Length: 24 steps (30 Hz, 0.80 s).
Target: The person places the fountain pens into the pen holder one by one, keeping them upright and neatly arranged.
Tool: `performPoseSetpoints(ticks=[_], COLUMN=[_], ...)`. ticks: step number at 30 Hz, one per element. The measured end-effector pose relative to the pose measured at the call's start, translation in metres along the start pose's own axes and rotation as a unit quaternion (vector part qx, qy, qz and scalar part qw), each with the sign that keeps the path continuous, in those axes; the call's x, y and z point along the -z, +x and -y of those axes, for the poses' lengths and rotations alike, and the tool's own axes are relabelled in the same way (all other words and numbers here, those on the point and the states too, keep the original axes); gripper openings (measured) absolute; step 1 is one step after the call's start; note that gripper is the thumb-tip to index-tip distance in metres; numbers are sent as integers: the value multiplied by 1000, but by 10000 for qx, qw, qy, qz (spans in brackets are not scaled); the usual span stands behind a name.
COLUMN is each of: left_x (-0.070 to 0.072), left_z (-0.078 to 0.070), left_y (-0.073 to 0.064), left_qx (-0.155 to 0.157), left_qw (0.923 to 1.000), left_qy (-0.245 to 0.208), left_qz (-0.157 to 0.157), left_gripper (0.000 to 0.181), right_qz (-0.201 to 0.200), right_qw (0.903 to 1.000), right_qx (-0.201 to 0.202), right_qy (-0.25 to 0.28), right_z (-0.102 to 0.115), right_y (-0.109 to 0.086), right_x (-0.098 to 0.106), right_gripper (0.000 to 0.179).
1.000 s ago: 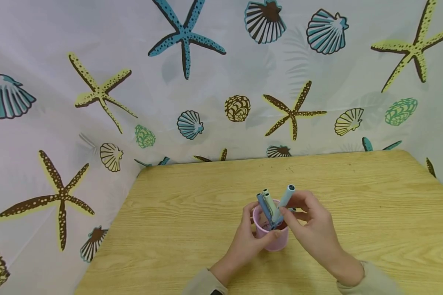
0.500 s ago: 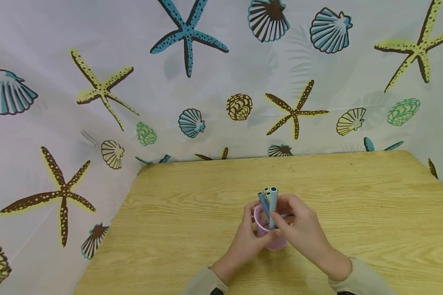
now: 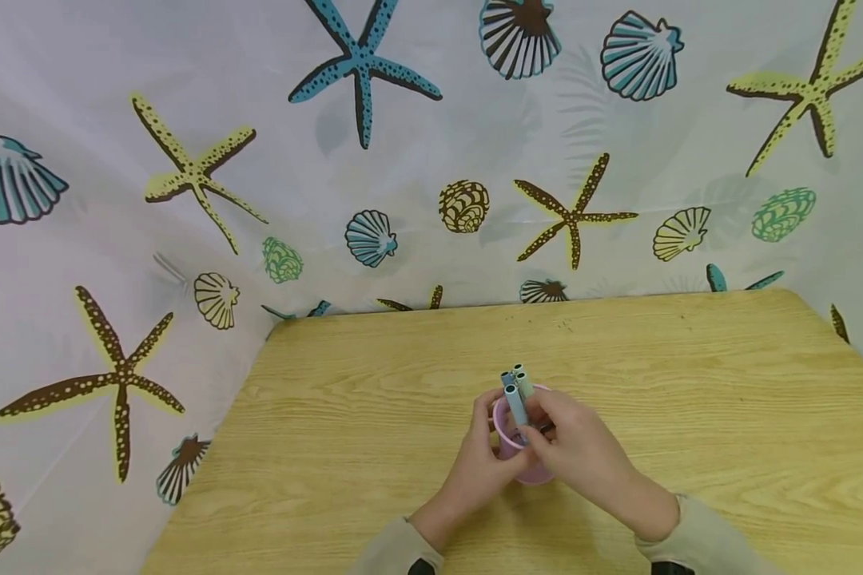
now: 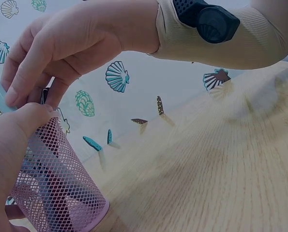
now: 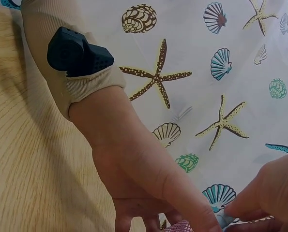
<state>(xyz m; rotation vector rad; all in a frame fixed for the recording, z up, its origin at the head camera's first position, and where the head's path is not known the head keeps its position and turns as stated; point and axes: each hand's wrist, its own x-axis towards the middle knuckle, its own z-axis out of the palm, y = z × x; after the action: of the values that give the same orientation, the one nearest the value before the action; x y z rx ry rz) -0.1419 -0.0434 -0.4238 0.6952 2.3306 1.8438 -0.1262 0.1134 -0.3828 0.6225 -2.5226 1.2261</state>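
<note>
My left hand (image 3: 480, 463) grips a pink mesh pen cup (image 4: 68, 193) that stands on the table, its fingers and thumb around the wall. Over the cup's mouth, my right hand (image 3: 586, 451) pinches a light blue pen (image 3: 515, 406) between thumb and fingers. The upper end of that pen leans left, and its lower end is hidden by the hand and rim. Behind it, a pale green pen (image 3: 524, 385) and several other pens rise from the cup. Through the mesh in the left wrist view, dark and pale shafts show. A black clip (image 4: 44, 95) sits at the rim.
The wood-grain table (image 3: 374, 399) reaches on both sides of the cup. A white cloth (image 3: 403, 176) printed with shells and starfish hangs behind the table and along its left and right sides. Each sleeve bears a black wrist camera (image 5: 76, 53).
My right hand has moved left and slightly down with the light blue pen, which has swung from leaning right, through upright, to leaning left. My left hand and the cup have barely moved.
</note>
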Motion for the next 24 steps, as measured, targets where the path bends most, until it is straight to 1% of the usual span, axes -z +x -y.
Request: performPoseSetpoints(ticks=[2,5,9,12,15,20,24], left_x=[0,1,1,1,1,1,1], left_z=[-5,-8,-8,-7,-6,-5,-6], left_y=[-1,-1,-1,-1,-1,0,0], left_qx=[66,90,107,159,200,194,146], left_qw=[10000,9999,9999,9998,9998,9998,9999], left_qy=[18,65,-23,-65,-36,-21,-43], left_qz=[-9,-28,1,32,20,8,40], left_gripper=[70,70,70,70,70,70,69], right_qz=[9,13,191,381,509,680,683], right_qw=[10000,9999,9985,9953,9928,9921,9934], right_qx=[38,46,-150,-340,-315,-166,-228], right_qy=[-82,-161,-489,-824,-1041,-1044,-895], right_z=[-1,-1,1,3,4,6,6], right_y=[0,1,3,5,8,11,10], right_x=[0,0,-1,-2,-2,-2,-2], right_gripper=[20,20,17,15,13,8,7])
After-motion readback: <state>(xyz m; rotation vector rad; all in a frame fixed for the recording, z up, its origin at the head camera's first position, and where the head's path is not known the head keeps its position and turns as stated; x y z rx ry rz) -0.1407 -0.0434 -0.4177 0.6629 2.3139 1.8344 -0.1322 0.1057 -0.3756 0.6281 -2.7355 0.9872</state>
